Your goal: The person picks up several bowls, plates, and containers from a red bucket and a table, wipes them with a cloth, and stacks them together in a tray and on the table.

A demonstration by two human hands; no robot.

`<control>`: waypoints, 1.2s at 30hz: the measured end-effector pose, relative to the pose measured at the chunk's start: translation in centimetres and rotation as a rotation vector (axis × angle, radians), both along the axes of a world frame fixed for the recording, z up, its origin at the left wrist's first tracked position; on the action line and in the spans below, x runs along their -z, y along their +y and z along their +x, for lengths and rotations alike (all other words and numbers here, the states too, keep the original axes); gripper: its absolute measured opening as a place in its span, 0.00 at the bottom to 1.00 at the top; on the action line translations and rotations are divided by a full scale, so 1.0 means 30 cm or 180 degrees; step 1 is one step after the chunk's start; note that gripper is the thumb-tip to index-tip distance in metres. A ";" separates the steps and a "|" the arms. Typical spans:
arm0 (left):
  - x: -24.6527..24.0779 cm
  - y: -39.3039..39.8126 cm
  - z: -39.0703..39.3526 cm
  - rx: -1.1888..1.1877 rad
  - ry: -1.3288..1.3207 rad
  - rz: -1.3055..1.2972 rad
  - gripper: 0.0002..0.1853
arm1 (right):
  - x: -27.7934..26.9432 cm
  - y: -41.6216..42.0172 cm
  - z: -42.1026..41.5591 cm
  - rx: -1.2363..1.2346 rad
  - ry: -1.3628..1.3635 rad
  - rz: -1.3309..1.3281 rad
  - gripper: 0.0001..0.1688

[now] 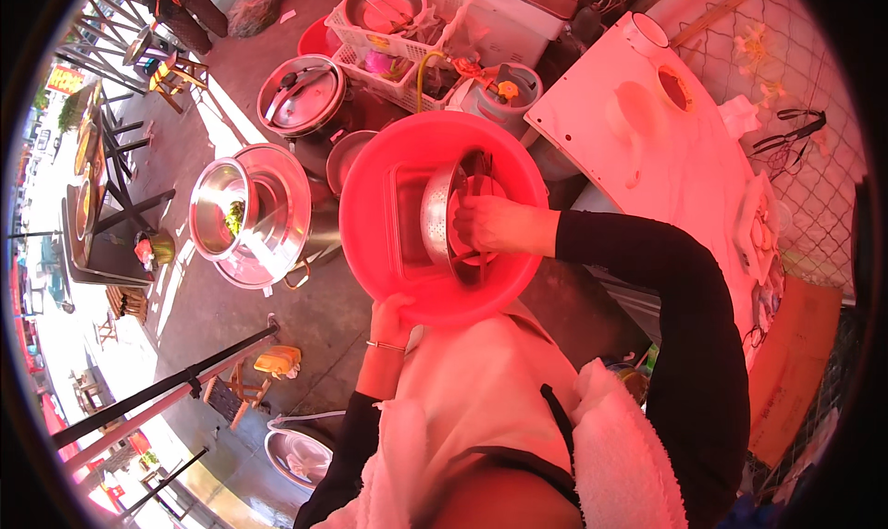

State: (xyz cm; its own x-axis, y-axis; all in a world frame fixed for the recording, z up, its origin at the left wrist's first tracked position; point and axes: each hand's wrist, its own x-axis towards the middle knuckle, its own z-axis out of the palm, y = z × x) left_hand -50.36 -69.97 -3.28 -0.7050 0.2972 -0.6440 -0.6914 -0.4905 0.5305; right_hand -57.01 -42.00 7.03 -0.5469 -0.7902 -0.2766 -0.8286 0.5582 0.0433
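Observation:
A large red plastic basin (368, 161) is in front of my body. My left hand (392, 321) grips its near rim, thumb over the edge. Inside the basin sit a rectangular metal tray (409, 262) and, tilted on its side, a perforated metal colander (436, 217). My right hand (496, 225) reaches into the colander's mouth with the fingers curled. Dark, thin utensils seem to lie around those fingers, but whether the hand holds one is hidden by the hand itself.
Left of the basin, a steel bowl (201, 213) with green leaves rests on a wide metal basin (288, 203). Beyond stand a lidded pot (305, 99), plastic crates (388, 43) and a gas cylinder (496, 102). A white table (603, 127) flanks my right; a folding stool (239, 390) is at lower left.

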 end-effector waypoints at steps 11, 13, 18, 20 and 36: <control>0.075 0.087 0.178 0.0063 -0.0199 0.0024 0.16 | 0.048 0.018 0.168 -0.0116 -0.0510 0.1017 0.08; 0.037 0.091 0.209 0.0134 -0.0317 -0.0026 0.16 | 0.061 0.042 0.213 -0.0047 -0.0586 0.0914 0.08; 0.011 0.137 0.266 0.0085 -0.0319 -0.0070 0.15 | 0.086 0.127 0.329 0.0121 -0.0787 0.0628 0.07; 0.061 0.153 0.304 0.0102 -0.0272 0.0081 0.15 | 0.101 0.171 0.373 0.0145 -0.0878 0.0484 0.07; 0.059 0.441 0.775 -0.0549 -0.0337 -0.0539 0.19 | 0.282 0.448 0.633 -0.0566 -0.1548 -0.0417 0.04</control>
